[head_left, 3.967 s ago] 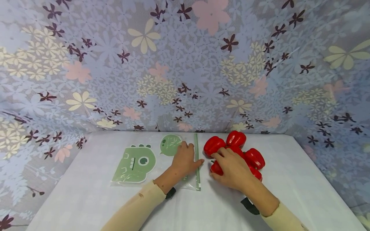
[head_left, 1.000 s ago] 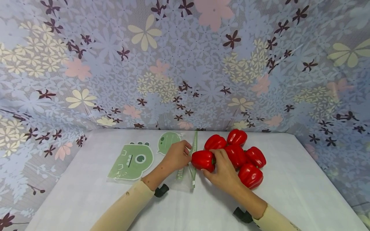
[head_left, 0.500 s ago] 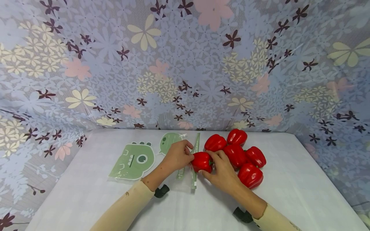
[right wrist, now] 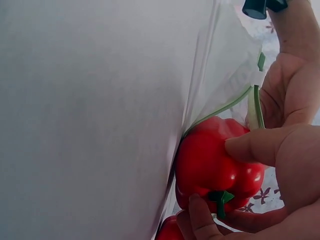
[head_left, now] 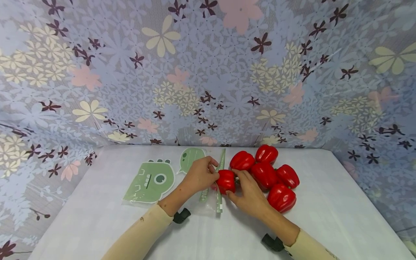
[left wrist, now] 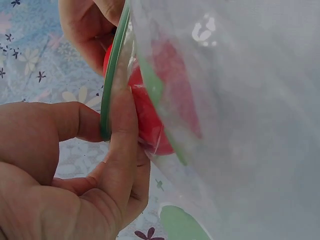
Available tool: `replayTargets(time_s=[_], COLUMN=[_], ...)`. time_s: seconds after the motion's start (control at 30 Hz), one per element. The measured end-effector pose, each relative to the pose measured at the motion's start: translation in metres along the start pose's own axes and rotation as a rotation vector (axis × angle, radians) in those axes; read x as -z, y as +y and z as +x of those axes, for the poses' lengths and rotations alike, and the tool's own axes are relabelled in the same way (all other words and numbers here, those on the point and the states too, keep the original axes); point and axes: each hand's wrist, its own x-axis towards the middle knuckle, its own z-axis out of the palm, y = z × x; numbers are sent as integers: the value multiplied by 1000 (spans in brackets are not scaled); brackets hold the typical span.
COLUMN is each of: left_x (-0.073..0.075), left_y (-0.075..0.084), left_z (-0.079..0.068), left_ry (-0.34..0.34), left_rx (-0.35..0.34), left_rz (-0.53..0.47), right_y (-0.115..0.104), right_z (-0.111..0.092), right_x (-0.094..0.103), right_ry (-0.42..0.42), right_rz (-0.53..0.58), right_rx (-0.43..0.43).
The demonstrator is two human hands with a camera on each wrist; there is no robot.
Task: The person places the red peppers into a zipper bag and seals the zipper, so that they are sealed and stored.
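A clear zip bag (head_left: 147,184) with green monster prints lies on the table, its green-edged mouth facing right. My left hand (head_left: 199,175) pinches the upper edge of that mouth between thumb and fingers, which shows closely in the left wrist view. In my right hand (head_left: 248,189) is a red bell pepper (right wrist: 215,160), gripped near its green stem. The pepper's far end is inside the bag mouth, seen red through the plastic in the left wrist view. Several more red bell peppers (head_left: 282,198) lie in a cluster just right of my right hand.
The white-covered table (head_left: 328,216) runs back to a flower-patterned curtain (head_left: 208,72), which also hangs at both sides. Dark wrist-camera mounts (head_left: 273,242) stick out under both wrists.
My right hand has taken a bell pepper from the cluster and moved it left into the bag mouth. My left hand has lifted the mouth's edge, and the pepper has slid further in.
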Motion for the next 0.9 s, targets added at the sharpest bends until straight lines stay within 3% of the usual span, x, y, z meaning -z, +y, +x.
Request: replayTargets(time_s=[0.47,0.9], left_x=[1,1], left_y=[5,7], left_z=[-1,-1], left_ry=[19,14], left_rx=[-34,-57], left_rz=[-26,-77], right_y=[2,5], right_z=[5,11], right_x=[-2,-4], right_ry=[2,-41], right_rz=[40,94], right_rx=[36,-1])
